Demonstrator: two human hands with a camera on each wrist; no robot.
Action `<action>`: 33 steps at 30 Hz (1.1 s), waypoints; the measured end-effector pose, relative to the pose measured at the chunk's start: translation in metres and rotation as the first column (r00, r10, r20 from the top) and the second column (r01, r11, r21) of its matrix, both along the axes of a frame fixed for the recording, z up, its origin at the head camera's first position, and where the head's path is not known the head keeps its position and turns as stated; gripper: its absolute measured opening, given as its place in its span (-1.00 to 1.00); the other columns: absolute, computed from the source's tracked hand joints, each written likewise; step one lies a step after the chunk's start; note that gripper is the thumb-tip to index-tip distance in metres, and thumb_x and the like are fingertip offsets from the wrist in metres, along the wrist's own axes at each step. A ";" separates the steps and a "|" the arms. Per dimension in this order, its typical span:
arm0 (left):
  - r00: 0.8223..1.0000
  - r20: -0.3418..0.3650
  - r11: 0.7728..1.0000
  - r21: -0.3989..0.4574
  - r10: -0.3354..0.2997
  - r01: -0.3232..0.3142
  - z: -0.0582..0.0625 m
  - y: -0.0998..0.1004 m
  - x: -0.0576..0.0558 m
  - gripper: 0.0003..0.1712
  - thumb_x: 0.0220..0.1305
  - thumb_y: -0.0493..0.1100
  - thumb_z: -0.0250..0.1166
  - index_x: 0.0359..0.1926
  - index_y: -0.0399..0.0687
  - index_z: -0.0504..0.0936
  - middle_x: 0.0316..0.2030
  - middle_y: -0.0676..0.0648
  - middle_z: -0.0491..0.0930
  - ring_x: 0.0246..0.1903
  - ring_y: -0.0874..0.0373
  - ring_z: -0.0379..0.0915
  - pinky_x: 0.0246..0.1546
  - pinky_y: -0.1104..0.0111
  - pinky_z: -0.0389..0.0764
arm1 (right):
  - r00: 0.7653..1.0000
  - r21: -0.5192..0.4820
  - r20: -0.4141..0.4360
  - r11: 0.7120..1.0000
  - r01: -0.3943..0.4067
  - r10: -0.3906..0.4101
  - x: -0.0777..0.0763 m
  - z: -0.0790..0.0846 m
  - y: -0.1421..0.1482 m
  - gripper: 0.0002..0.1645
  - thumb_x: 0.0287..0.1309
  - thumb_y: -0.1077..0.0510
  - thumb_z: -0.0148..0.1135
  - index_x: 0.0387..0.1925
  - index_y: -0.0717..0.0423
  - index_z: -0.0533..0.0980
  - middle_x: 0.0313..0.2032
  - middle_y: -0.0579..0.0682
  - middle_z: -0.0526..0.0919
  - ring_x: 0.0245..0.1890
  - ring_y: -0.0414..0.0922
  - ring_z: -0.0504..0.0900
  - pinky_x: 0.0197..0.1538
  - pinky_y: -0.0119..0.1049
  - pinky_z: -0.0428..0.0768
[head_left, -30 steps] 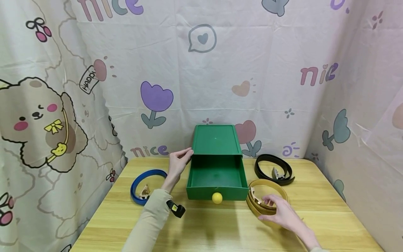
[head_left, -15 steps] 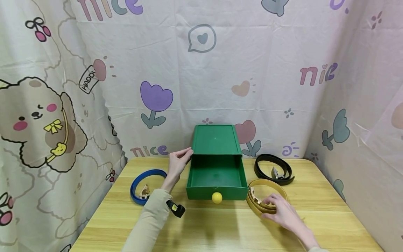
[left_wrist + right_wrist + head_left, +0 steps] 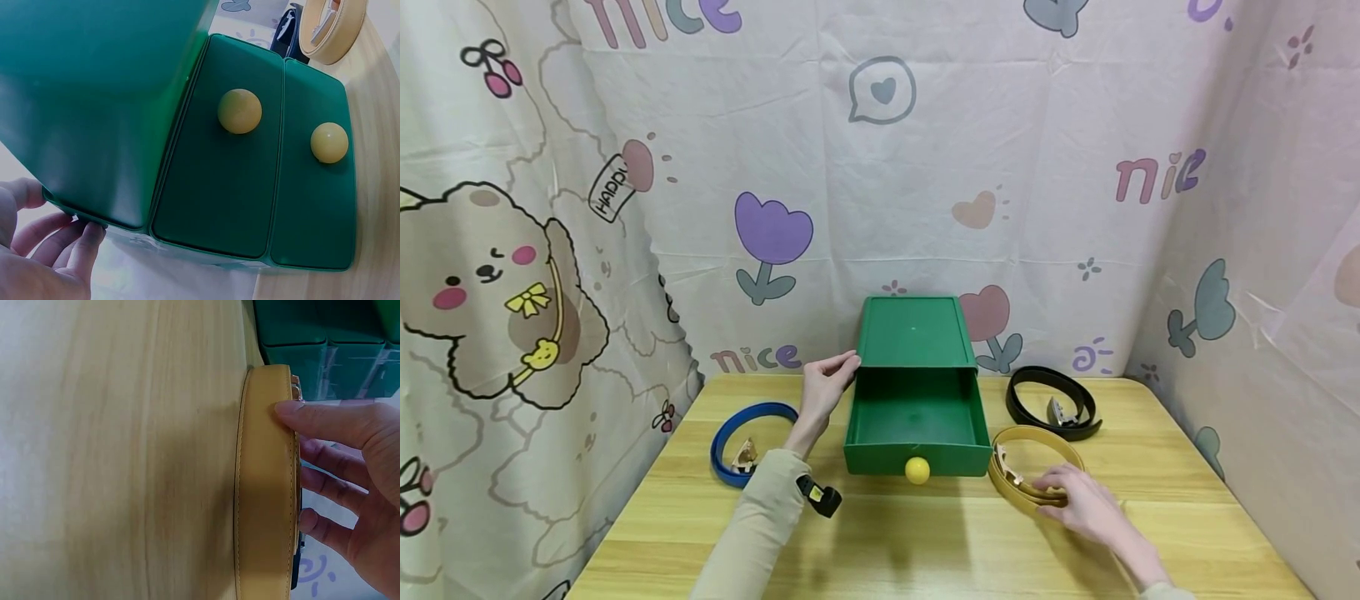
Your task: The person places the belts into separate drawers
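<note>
A green drawer cabinet [image 3: 916,329] stands at the back middle, its top drawer [image 3: 880,461] pulled out with nothing inside. My left hand [image 3: 823,390] grips the cabinet's upper left front edge, thumb on one side and fingers on the other in the left wrist view. Right of the drawer lies a coiled yellow-tan belt [image 3: 1037,434] with a metal buckle [image 3: 1006,464]. My right hand [image 3: 1086,504] pinches the near side of this coil. In the right wrist view the thumb lies on the belt's [image 3: 265,481] outer upper edge, with the other fingers behind it.
A coiled blue belt [image 3: 721,442] lies left of the cabinet, partly behind my left forearm. Behind the yellow belt is a coiled black belt [image 3: 1045,375] with a silver buckle. Two lower drawers show round yellow knobs [image 3: 240,111]. A printed curtain [image 3: 880,208] surrounds the wooden table [image 3: 895,550].
My right hand has shifted slightly right along the yellow belt, its thumb drawing closer to the fingers. The belt's near strands have moved a little right. The left hand and cabinet stay put.
</note>
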State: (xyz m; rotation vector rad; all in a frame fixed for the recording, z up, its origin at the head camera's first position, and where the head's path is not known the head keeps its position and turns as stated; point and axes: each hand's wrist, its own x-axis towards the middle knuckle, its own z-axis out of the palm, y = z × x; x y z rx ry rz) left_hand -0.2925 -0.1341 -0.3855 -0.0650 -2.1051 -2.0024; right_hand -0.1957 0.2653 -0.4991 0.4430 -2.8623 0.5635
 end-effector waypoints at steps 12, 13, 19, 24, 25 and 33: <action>1.000 -0.009 1.000 0.004 0.003 -0.003 0.001 0.002 0.000 -0.62 0.37 -0.19 0.32 0.12 -0.30 0.68 0.09 -0.33 0.67 -0.05 0.21 0.66 0.03 0.43 0.67 | 1.000 0.039 -0.017 0.999 -0.022 0.023 -0.003 0.003 0.003 -0.70 -0.13 0.18 0.55 -0.27 -0.16 0.73 -0.17 -0.11 0.80 -0.19 -0.03 0.74 -0.19 -0.02 0.70; 1.000 -0.009 1.000 0.003 0.004 -0.004 0.001 0.002 0.000 -0.62 0.37 -0.18 0.32 0.12 -0.29 0.68 0.08 -0.33 0.67 -0.05 0.19 0.66 0.05 0.38 0.67 | 0.999 0.040 -0.024 0.999 -0.025 0.026 -0.003 0.003 0.003 -0.70 -0.13 0.19 0.54 -0.27 -0.16 0.73 -0.18 -0.11 0.81 -0.20 -0.04 0.75 -0.19 -0.04 0.70; 1.000 -0.005 1.000 0.007 0.000 0.000 0.000 0.001 0.001 -0.62 0.38 -0.19 0.31 0.13 -0.29 0.67 0.09 -0.33 0.66 -0.09 0.25 0.66 0.16 0.17 0.63 | 0.996 0.007 -0.035 0.996 -0.087 0.087 -0.003 -0.002 0.007 -0.70 -0.07 0.23 0.49 -0.24 -0.13 0.70 -0.22 -0.13 0.81 -0.23 -0.11 0.75 -0.16 -0.08 0.72; 1.000 -0.001 1.000 0.011 0.001 -0.001 0.000 0.001 0.000 -0.62 0.38 -0.18 0.31 0.13 -0.28 0.67 0.11 -0.32 0.66 -0.18 0.40 0.62 0.06 0.36 0.68 | 0.990 -0.035 -0.006 0.989 -0.141 0.141 -0.006 -0.009 0.012 -0.73 0.01 0.24 0.45 -0.20 -0.07 0.66 -0.21 -0.11 0.79 -0.18 -0.07 0.74 -0.08 -0.06 0.72; 1.000 0.000 1.000 0.011 0.002 -0.002 0.000 0.001 0.000 -0.62 0.38 -0.18 0.32 0.13 -0.28 0.67 0.11 -0.32 0.66 -0.18 0.42 0.62 0.05 0.37 0.68 | 0.990 -0.043 0.007 0.989 -0.142 0.143 -0.006 -0.009 0.013 -0.74 0.03 0.22 0.45 -0.19 -0.06 0.66 -0.20 -0.11 0.79 -0.16 -0.06 0.74 -0.04 -0.03 0.71; 1.000 0.009 1.000 0.012 0.004 -0.004 0.000 0.000 0.001 -0.61 0.37 -0.18 0.32 0.14 -0.27 0.67 0.11 -0.31 0.66 -0.18 0.43 0.62 0.07 0.36 0.68 | 0.984 -0.088 0.069 0.984 -0.156 0.162 -0.007 -0.010 0.018 -0.82 0.12 0.09 0.41 -0.20 -0.07 0.66 -0.20 -0.14 0.77 -0.14 -0.07 0.71 0.01 -0.03 0.68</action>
